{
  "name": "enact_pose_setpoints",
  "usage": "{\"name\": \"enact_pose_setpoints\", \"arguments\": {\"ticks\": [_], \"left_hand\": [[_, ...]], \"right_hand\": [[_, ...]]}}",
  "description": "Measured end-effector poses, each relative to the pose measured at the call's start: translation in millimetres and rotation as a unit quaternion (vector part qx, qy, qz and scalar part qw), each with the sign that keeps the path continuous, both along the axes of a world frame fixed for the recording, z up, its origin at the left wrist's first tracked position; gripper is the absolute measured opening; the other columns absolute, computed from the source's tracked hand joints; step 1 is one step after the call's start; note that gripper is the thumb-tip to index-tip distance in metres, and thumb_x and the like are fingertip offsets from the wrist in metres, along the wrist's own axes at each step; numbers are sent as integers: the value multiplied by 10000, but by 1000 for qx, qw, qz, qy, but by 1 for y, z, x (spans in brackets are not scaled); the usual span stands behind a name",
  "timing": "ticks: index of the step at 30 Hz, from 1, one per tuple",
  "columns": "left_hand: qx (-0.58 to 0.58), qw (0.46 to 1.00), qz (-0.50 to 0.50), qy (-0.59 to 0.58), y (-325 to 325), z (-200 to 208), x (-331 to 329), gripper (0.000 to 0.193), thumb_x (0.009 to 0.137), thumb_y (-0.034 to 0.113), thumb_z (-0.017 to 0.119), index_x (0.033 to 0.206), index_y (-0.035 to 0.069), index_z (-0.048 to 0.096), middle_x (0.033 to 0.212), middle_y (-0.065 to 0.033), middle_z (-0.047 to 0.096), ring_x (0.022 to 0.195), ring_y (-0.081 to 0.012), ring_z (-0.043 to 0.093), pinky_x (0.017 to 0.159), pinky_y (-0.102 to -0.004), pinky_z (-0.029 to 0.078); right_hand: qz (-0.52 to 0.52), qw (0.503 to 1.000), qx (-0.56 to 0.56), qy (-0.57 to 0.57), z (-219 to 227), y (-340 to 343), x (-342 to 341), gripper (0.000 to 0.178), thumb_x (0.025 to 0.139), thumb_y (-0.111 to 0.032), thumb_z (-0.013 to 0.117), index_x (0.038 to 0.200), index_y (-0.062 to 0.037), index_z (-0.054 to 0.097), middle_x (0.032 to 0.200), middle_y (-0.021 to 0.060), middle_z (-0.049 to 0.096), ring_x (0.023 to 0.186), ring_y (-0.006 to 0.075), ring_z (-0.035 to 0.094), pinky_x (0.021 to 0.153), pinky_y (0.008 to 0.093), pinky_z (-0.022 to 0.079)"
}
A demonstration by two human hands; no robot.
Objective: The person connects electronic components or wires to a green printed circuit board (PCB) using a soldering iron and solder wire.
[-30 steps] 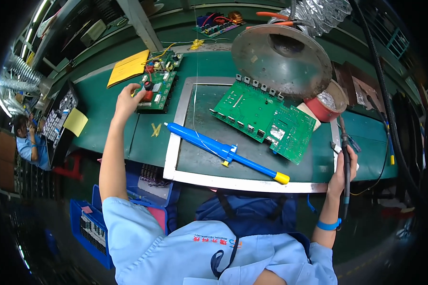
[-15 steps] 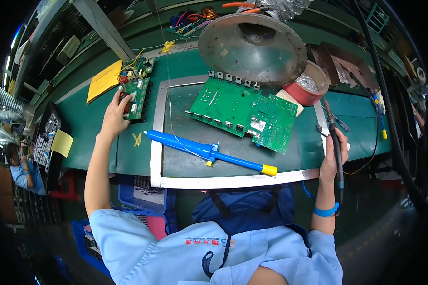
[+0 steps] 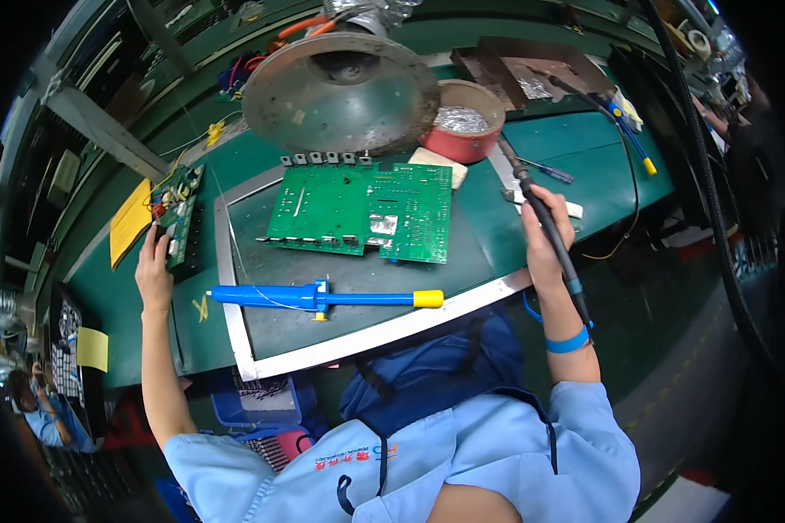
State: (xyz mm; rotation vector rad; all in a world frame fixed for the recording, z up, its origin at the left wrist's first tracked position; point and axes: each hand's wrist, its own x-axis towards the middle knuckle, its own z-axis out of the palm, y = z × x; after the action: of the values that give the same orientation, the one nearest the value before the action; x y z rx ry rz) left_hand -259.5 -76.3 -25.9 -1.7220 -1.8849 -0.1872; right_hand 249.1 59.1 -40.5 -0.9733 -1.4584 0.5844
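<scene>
My left hand [image 3: 154, 272] is at the near left side of a populated green circuit board [image 3: 180, 228]. Its fingers are stretched out, with their tips beside the board's components; whether they touch is hard to make out. My right hand [image 3: 547, 234] is closed around the dark handle of a soldering iron [image 3: 545, 212], whose tip end points up and away. Between my hands a larger green circuit board [image 3: 323, 205] lies solder side up, with a row of tabbed components along its far edge. Nearer me lies a blue desoldering pump [image 3: 275, 297] with a yellow end.
A metal fume hood [image 3: 340, 105] stands behind the large board, beside a red round container [image 3: 464, 144] of shiny metal. At the right are a screwdriver [image 3: 545, 171] and a brown tray [image 3: 541, 65]. A yellow envelope [image 3: 129, 225] lies at the left. A cable [image 3: 715, 200] hangs at the right.
The view has turned, shifting the bench leftward in the picture. My left hand has drawn back slightly along the smaller board. The soldering iron stays in my right hand.
</scene>
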Motion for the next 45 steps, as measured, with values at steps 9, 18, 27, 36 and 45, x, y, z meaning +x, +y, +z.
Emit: {"name": "enact_pose_setpoints", "arguments": {"ticks": [9,18,27,36,45], "left_hand": [[148,987,-31,-62,-1,34,-1,448,617,-121,496,1017,82,504,1080,-79,500,976,-264,494,767,-316,436],[279,579,19,-766,-73,64,-57,248,758,121,578,962,-11,530,878,-73,573,738,-169,569,625,-283,473],[174,477,66,-859,-53,5,-40,249,748,125,586,940,-14,509,861,-94,589,698,-165,591,623,-275,493],[172,527,119,-824,-43,2,-38,289,738,156,606,962,12,494,858,-65,580,717,-135,574,628,-247,473],[139,547,155,-811,-39,6,-46,313,753,210,590,982,20,493,863,-59,581,725,-123,570,639,-227,462]], "right_hand": [[4,1000,13,-19,0,-1,2,224,720,43,535,934,-24,537,742,39,425,623,94,417,544,196,352],[-5,998,21,-52,2,0,-1,202,737,20,531,936,-15,528,761,37,448,653,97,418,590,205,356],[-4,999,-6,-38,-2,-6,1,220,788,-15,486,1006,9,501,894,59,514,805,101,486,717,201,387],[-24,999,-18,-42,-6,-3,-1,219,793,-15,487,1012,2,501,909,63,513,824,110,486,732,211,386],[-34,998,-8,-44,-7,-3,-3,209,792,-19,490,996,20,503,903,63,510,799,111,474,720,224,379]]}}
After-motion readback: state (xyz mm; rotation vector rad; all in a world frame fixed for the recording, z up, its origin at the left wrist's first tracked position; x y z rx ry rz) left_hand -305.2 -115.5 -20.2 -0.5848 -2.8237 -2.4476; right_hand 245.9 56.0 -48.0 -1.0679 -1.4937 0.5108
